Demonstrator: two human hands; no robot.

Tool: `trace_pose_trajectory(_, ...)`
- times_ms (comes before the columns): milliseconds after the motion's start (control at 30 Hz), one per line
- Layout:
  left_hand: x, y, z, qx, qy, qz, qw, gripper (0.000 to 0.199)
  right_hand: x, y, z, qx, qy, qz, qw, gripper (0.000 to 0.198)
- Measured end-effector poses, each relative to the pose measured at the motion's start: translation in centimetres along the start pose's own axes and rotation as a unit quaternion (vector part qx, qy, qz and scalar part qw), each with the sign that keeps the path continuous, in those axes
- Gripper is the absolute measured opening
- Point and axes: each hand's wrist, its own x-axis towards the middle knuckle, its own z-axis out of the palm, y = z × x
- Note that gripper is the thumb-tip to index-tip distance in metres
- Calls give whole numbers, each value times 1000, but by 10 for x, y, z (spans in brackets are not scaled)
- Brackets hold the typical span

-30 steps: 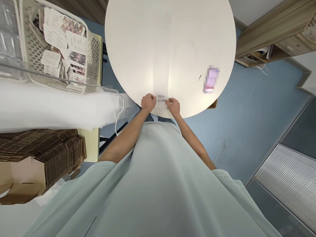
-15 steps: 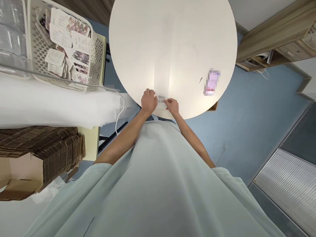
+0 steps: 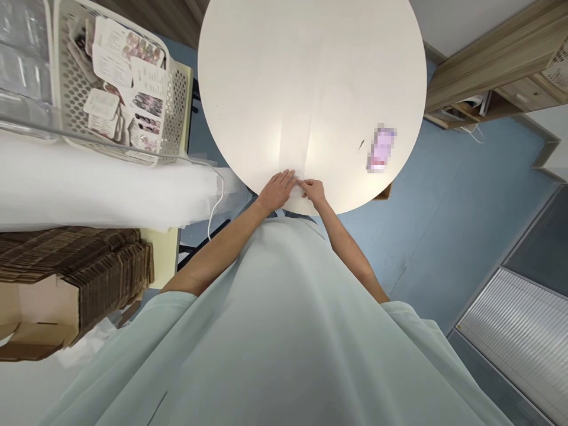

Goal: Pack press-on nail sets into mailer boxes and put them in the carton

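Observation:
A long translucent strip of wrapping film [image 3: 294, 142] lies down the white round table, its near end at the table's front edge. My left hand [image 3: 278, 188] rests flat over that near end, fingers stretched out and together. Beside it, my right hand [image 3: 313, 191] is closed in a pinch on the film, its fingertips almost touching the left fingers. The small dark-patterned item seen under the film earlier is now hidden by my left hand.
A blurred pink-purple object [image 3: 381, 148] lies on the right of the round table [image 3: 248, 71]. To the left are a perforated basket [image 3: 177, 89] of packaged cards, a white stack of film sheets [image 3: 110, 189], a white cable [image 3: 215, 204] and folded cardboard boxes [image 3: 110, 278].
My left hand has moved right and flattened over the dark-patterned item, covering it. My right hand has shifted slightly right and stays pinched. The film strip's near end is folded or pressed down.

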Motion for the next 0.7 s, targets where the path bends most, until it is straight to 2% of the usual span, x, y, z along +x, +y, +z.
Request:
trace_pose_trajectory(100,2,-2,1,-19,15,-8,1000,76,-1,2,-2,-5,7,6,1000,37)
trace_pose_trajectory(200,2,-1,0,-31,14,-21,999,81,-7,4,-8,-97,18,-33,995,23)
trace_pose_trajectory(267,2,1,-3,-36,10,-33,999,79,-13,7,-14,-197,31,-107,974,42)
trace_pose_trajectory(333,2,4,-8,-38,9,-41,998,73,-18,9,-18,-277,18,-186,942,63)
trace_pose_trajectory(433,4,7,-16,-38,13,-43,998,67,-21,11,-22,-326,-31,-251,911,74)
trace_pose_trajectory(533,6,5,-21,-55,14,-50,997,63,-18,13,-24,-317,-46,-265,910,69)
trace_pose_trajectory(700,7,-3,-25,-135,30,-100,985,56,-7,12,-27,-255,-40,-256,932,50)
